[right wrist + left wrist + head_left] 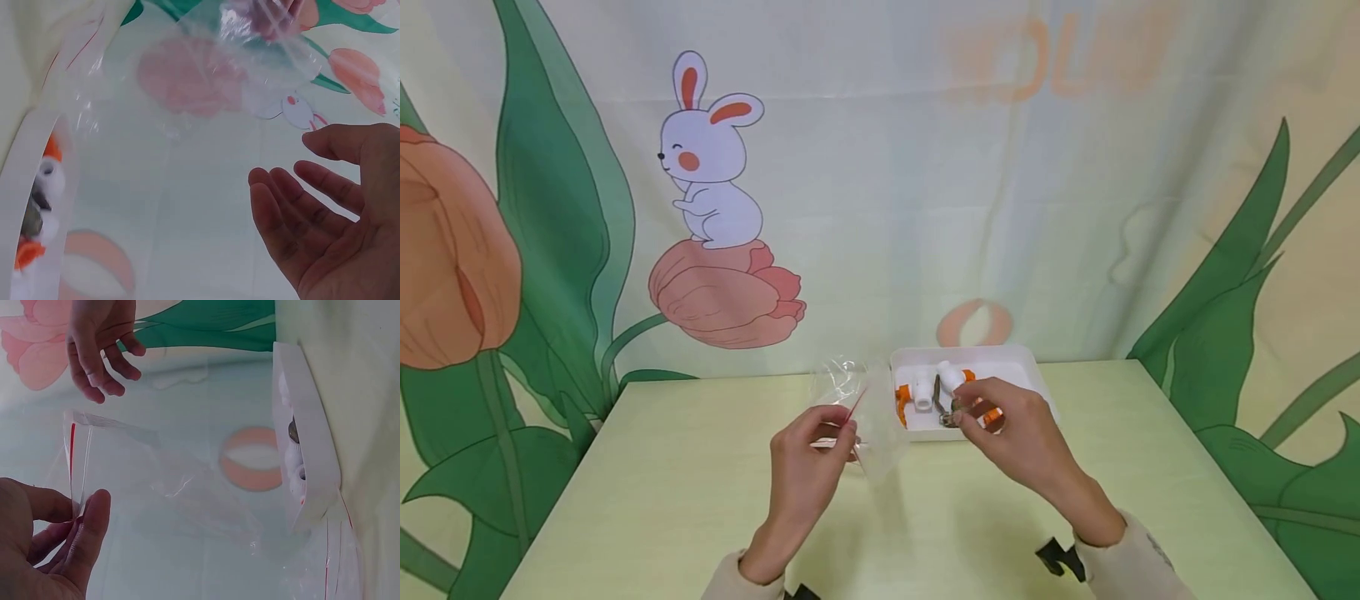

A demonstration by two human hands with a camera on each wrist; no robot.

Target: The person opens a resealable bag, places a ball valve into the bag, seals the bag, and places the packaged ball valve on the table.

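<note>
Fingers (90, 534) of the left hand (808, 462) pinch the clear bag (150, 456) at its red-striped edge, its length hanging downward, left of the right hand (1018, 433), whose loosely bent fingers stand apart and empty.

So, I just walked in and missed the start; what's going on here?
Someone's left grip pinches a clear plastic bag, held up above the table. The right grip is raised, relaxed and empty. A white tray with white and orange parts in it stands on the table, another clear bag beside it.
</note>
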